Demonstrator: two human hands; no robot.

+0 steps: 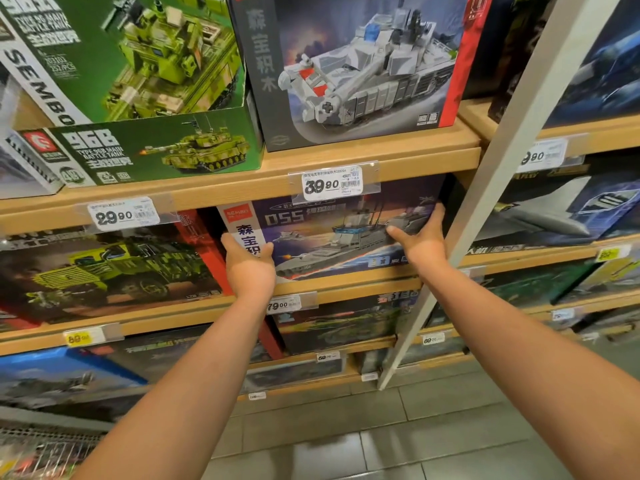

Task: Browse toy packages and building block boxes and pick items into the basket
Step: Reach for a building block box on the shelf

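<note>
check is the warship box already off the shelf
No, the warship box sits on its shelf, with the left hand and right hand gripping its sides.

Warship box [346, 237] hemmed: shelf edge [242, 192] above, truck box [114, 268] left, white upright [485, 202] right; front open.

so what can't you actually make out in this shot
Head view only:
- Warship box: top edge hidden behind the price tag and shelf lip.
- Left hand, right hand: fingertips hidden behind the box sides.
- Lower price labels: too blurred to read.
- Basket: out of frame.
</note>
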